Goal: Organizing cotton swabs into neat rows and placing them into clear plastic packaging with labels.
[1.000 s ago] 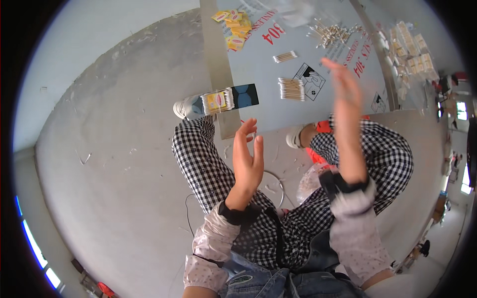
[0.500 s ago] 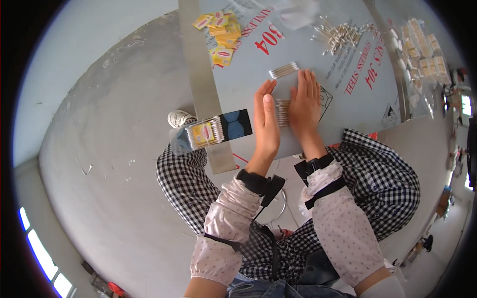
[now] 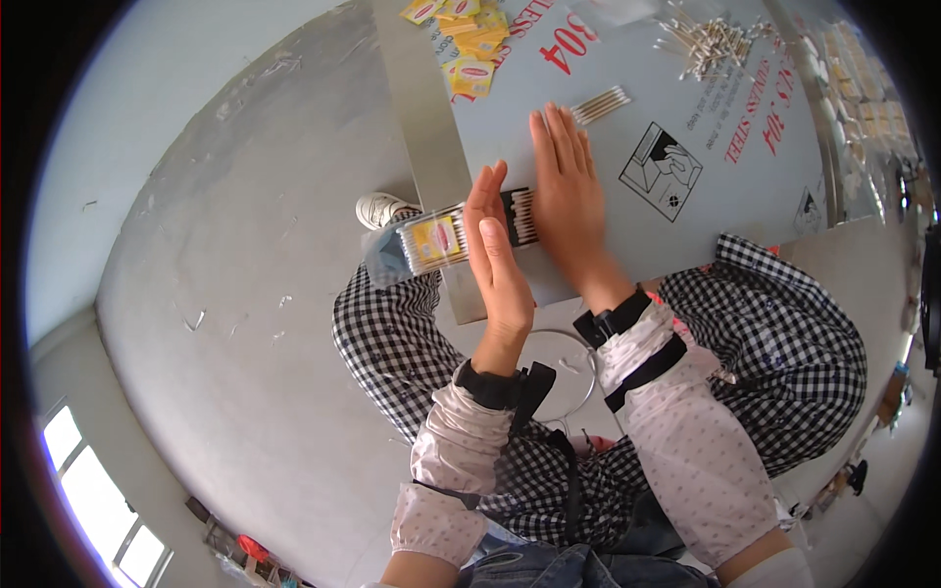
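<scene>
Sideways between flat, unclenched hands lies the cotton-swab bundle, tips left-right.

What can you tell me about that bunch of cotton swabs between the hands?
The swab bunch is a flat row of thin sticks with dark tips, lying on the grey table near its edge. The left hand stands edge-on against one side and the right hand lies over the other, squeezing them together. A clear swab pack sits beside it.
</scene>
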Action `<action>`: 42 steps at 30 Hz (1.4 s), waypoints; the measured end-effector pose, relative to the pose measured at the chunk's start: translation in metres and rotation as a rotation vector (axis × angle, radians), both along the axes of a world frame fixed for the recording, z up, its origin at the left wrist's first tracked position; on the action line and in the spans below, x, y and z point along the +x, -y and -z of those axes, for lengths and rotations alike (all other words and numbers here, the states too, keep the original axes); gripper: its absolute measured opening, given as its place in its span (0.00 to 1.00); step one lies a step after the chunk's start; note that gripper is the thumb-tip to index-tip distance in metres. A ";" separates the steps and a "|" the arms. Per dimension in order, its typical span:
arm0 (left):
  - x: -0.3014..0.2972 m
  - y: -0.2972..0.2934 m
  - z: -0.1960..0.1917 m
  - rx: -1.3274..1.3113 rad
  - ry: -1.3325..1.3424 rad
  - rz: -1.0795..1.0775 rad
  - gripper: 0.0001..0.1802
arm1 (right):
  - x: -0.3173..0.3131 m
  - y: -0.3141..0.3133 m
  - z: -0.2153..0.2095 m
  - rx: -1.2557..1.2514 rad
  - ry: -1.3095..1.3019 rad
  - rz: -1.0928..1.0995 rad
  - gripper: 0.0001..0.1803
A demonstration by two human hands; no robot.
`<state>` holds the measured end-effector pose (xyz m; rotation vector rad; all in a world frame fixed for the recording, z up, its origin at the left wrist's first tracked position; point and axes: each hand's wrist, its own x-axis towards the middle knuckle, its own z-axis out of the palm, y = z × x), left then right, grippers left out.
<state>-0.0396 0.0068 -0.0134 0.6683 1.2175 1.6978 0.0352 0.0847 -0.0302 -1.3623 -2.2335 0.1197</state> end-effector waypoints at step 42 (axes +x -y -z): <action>-0.067 0.007 -0.015 -0.034 -0.470 -0.227 0.21 | 0.014 -0.003 0.010 0.039 0.139 -0.059 0.30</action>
